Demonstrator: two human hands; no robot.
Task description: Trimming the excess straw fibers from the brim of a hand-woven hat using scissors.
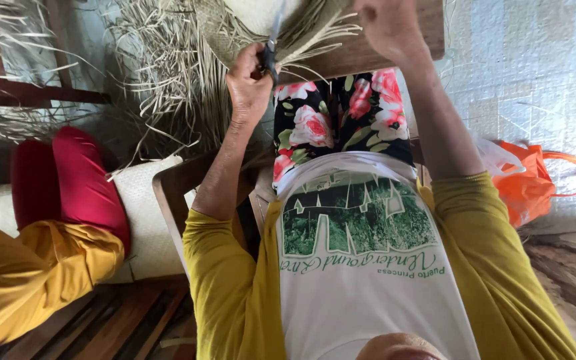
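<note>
Gripping a pair of dark-handled scissors [270,53], the left hand [248,83] is closed around the handles, with the thin blade rising toward the top edge of the view. The blade meets the fringed rim of a woven straw piece [261,17] that lies on a wooden board [368,53] resting over the person's lap. The right hand [385,23] sits well apart from the left one, pressed down on the far end of that board near the weaving; its fingers are cut off by the top of the picture, so whether it clasps anything cannot be told. Loose strands stick out from the weaving's rim around the scissors.

Both forearms are bare, with yellow sleeves [228,280] pushed up to the elbows over a white printed shirt [361,267], and a black skirt with pink flowers [335,120] shows below the board. Beyond the left hand a heap of dry pale straw strips [161,73] spreads across the floor. Beside the person's left arm stands a wooden chair frame [171,193] against a pale woven mat [145,220]. Farther to that side another person sits in red trousers [81,180] and a yellow top [28,273]. On the other side an orange plastic bag [535,183] lies on the pale floor covering [535,73].
</note>
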